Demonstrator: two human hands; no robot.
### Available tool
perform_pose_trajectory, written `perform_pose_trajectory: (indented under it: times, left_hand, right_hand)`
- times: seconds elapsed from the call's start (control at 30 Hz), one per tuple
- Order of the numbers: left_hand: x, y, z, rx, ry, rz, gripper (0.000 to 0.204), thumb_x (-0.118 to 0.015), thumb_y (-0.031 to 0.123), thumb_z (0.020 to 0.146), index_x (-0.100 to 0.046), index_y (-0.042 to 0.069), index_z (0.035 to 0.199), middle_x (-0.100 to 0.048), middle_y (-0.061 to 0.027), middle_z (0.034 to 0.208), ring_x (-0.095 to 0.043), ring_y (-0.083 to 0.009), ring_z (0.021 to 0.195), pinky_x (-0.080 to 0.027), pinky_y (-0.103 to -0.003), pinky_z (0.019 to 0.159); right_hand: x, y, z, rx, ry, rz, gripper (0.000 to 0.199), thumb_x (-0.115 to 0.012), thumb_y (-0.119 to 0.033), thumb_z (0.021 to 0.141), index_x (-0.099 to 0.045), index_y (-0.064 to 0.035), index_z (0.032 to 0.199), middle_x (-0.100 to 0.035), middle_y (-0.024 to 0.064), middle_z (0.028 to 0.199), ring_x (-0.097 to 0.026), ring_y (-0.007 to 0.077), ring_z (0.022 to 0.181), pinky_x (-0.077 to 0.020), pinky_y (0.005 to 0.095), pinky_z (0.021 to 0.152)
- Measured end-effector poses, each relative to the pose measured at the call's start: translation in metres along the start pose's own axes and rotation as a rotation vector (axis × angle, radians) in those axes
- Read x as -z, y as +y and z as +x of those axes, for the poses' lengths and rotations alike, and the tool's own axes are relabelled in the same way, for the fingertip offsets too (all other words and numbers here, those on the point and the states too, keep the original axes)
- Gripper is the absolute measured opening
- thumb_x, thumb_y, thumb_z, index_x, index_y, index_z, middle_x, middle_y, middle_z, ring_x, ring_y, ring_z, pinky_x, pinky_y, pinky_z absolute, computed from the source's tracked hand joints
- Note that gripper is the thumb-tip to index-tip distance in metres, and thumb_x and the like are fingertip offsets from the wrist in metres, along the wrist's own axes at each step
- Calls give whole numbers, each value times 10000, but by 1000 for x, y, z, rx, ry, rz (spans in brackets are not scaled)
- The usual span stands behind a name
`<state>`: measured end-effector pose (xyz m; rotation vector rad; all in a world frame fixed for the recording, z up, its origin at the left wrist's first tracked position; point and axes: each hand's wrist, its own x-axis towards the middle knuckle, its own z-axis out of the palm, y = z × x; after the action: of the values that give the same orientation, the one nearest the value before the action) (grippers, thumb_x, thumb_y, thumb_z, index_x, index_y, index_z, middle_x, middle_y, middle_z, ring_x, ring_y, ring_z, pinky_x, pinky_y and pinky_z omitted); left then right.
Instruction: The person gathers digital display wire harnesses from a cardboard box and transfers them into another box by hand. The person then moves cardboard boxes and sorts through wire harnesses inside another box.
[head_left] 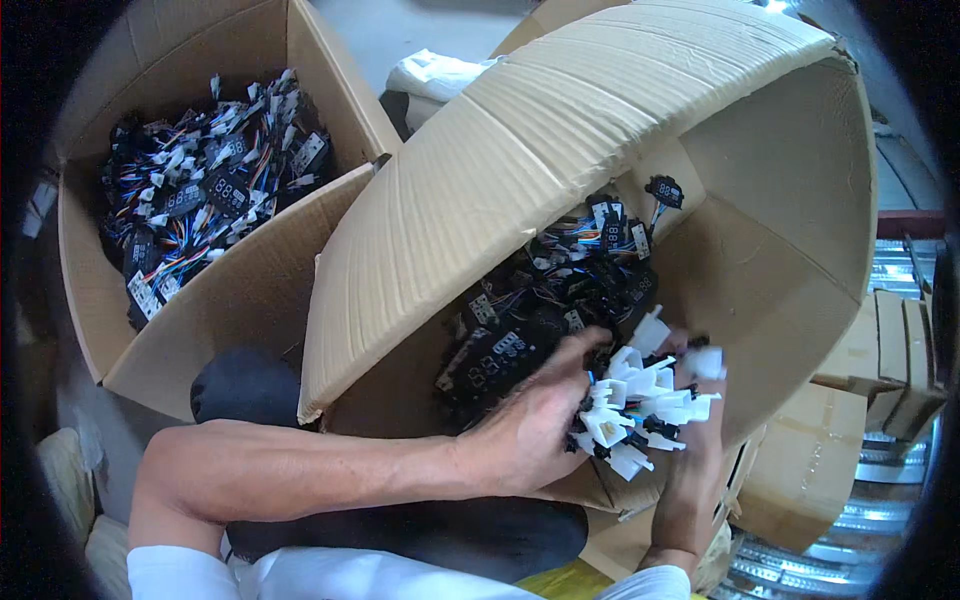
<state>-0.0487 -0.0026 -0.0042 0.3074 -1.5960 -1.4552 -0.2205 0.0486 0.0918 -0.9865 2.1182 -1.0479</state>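
Observation:
My left hand (535, 430) is closed round a bunch of wired display modules. Their white plug connectors (640, 400) stick out in a cluster to the right of its fingers. A black display panel (490, 365) lies by the back of that hand. My right hand (708, 425) is on the far side of the cluster, partly hidden and blurred, its fingers at a blurred white connector (705, 362). Both hands are at the mouth of a tilted cardboard box (780, 220). Inside it, more display modules (590, 260) with thin coloured wires are heaped.
At the left stands another open cardboard box (240, 275) holding a pile of similar display modules (200, 190). A flap of the tilted box (450, 190) arches above the heap. Smaller cartons (805, 460) and shiny metal pieces (790, 570) lie at the right. My dark-clad leg (430, 535) is below.

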Motion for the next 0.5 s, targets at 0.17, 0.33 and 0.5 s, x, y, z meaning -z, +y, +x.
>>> perform_pose_trajectory:
  times: [0.17,0.33,0.5]
  left_hand:
    - [5,12,1,405,-197,-118,253,-736,59,742,-592,-49,919,-655,-240,883,-664,-393,833,-530,-445,750]
    - [7,6,-8,303,-250,3,289,-679,-33,650,-543,-54,905,-618,-262,790,-614,-470,817,-494,-513,721]
    - [9,17,-2,102,-332,-162,337,-685,11,697,-518,9,990,-589,-180,806,-570,-451,800,-461,-494,749]
  right_hand:
    - [5,42,-4,-208,-177,436,269,-685,-90,885,-613,-20,1134,-658,49,999,-622,126,890,-525,313,763]
    - [9,42,67,-65,-1009,619,427,-814,-270,760,-651,-2,1049,-689,154,965,-674,260,890,-539,365,779]
    - [-17,87,223,386,-361,-251,433,-678,-294,881,-631,38,1155,-681,175,1079,-683,271,967,-543,410,849]
